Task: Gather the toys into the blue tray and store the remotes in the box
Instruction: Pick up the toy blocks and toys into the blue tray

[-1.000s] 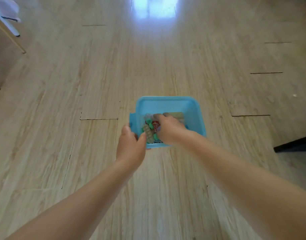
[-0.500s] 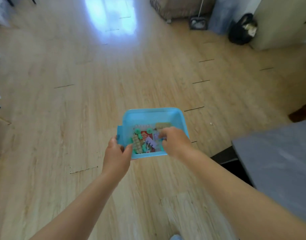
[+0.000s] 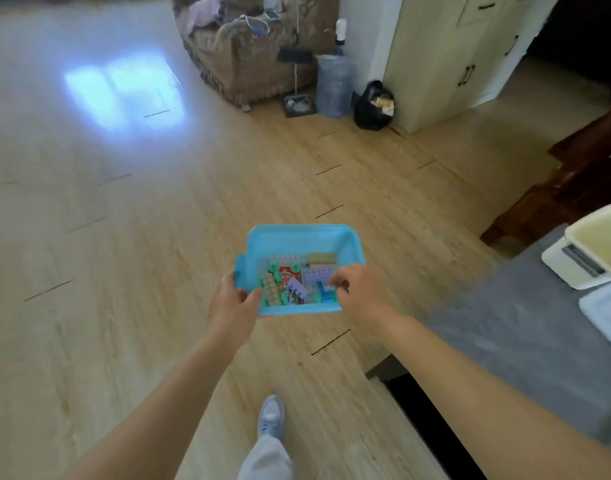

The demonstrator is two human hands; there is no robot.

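Tray: blue tray [image 3: 298,239] held in the air above the wood floor [image 3: 124,237], centre of view
Toys: building bricks [image 3: 297,282] heaped in its near half
Left hand [image 3: 233,304]: clamped on the tray's rim at 8 o'clock
Right hand [image 3: 361,292]: curled over the rim at 4 o'clock, fingers in among the bricks
Grey table [image 3: 525,341]: at 3 o'clock, white scale [image 3: 574,263] on it

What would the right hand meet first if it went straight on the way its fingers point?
Probably the toy bricks in the blue tray: the right hand points left over its near edge, fingers curled just above them. Depth is unclear.
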